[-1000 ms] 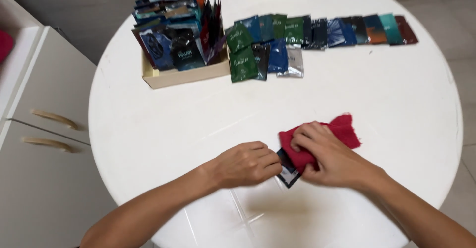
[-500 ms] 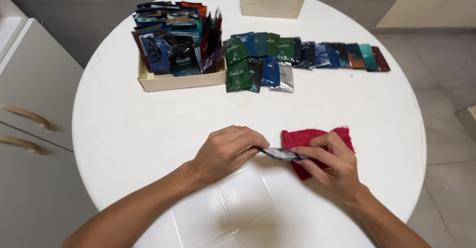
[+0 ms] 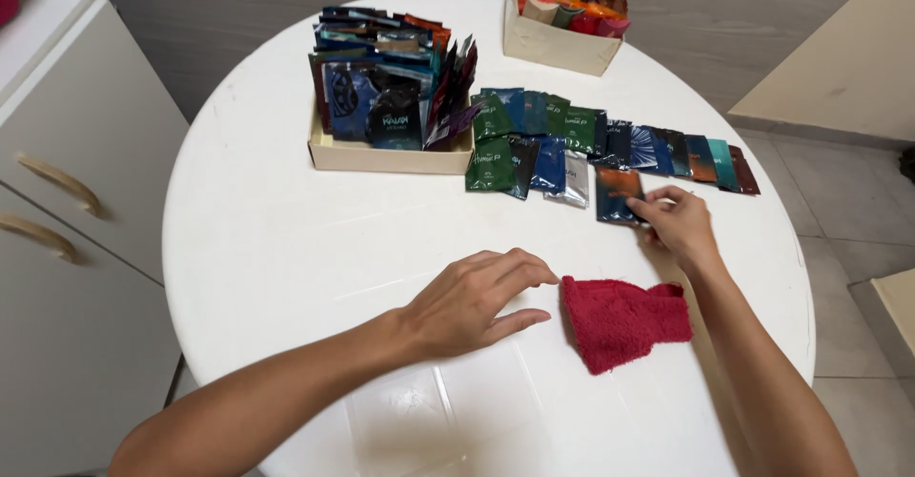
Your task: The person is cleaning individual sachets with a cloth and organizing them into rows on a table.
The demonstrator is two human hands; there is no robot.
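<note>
Your right hand (image 3: 679, 222) pinches a dark sachet (image 3: 618, 194) at the row's (image 3: 610, 142) 6 o'clock edge, extending it; your left hand (image 3: 477, 301) rests open at the red cloth's (image 3: 621, 320) 9 o'clock.

Plain red cloth (image 3: 624, 320) right by the left hand (image 3: 477, 301); right hand (image 3: 679, 222) pinches a dark blue-and-orange sachet (image 3: 618, 194); white table (image 3: 286, 248).

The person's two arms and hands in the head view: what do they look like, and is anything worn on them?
Both forearms are bare, with no sleeves in view. The left hand and the right hand wear no gloves, and no rings, watch or bracelet can be seen. The fingernails look short and unpainted.
</note>
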